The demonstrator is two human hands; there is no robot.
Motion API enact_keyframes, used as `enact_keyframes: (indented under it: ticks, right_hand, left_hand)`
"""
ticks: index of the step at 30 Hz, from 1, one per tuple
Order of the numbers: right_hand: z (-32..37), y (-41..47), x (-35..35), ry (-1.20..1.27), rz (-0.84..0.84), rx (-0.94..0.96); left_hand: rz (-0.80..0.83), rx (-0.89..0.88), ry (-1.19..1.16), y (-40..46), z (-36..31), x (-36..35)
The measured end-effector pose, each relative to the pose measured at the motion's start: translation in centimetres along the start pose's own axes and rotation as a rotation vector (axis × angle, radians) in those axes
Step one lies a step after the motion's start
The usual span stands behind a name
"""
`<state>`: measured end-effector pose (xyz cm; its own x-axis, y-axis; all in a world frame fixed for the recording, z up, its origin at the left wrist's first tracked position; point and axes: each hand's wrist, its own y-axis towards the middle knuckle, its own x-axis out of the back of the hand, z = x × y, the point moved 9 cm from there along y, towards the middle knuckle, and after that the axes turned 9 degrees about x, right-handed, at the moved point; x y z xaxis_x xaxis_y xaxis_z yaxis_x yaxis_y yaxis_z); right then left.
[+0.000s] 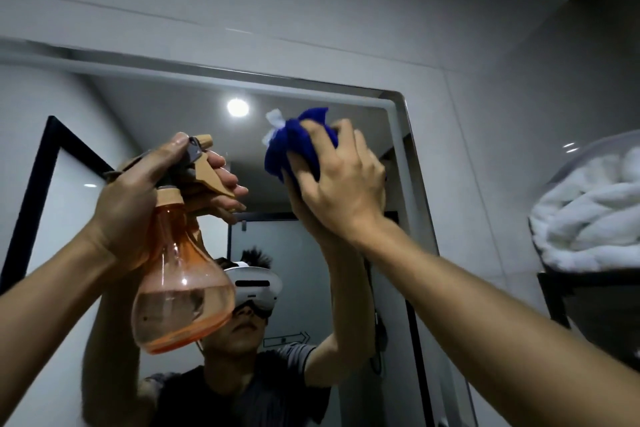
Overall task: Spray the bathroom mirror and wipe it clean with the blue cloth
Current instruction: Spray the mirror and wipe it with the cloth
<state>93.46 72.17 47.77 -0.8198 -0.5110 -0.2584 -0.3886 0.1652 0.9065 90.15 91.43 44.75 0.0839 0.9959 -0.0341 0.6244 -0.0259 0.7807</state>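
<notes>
Looks like we're in the wiping part, with the sprayer kept handy. On the left, the left hand [138,194] is wrapped around the neck of the orange spray bottle [180,274], thumb up over the top and fingers curled on the trigger, nozzle aimed at the mirror [156,107]. Bottle's held up in front of the glass, a bit under half full by the look of it. Can't say if the trigger is actually being squeezed, no mist shows up.

Moving right, the right hand [341,184] has the blue cloth [298,146] bunched up under its fingers and pushed against the glass near the mirror's top right corner, just inside the frame. A white tag or bit of lining pokes out of the cloth's top left.

Next move, I'd guess: drag the cloth along the top edge and down in passes, keeping the pressure on.

Hard to see: any streaks or droplets on the glass, since reflections swamp it. The mirror's lower edge and left side are cut off, and rolled white towels [595,218] on the far right run out of frame.
</notes>
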Motion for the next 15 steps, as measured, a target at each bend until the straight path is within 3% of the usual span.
enact_keyframes:
  ticks: [7,15]
  right_hand:
    - [-1.4,-2.9,0.6,-0.034,0.097,-0.141]
    - [-0.6,-2.9,0.2,-0.11,0.14,-0.158]
  left_hand:
    - [-0.1,0.056,-0.009,-1.6,-1.4,-0.1]
    - [-0.196,0.114,0.061,-5.3,-5.9,5.6]
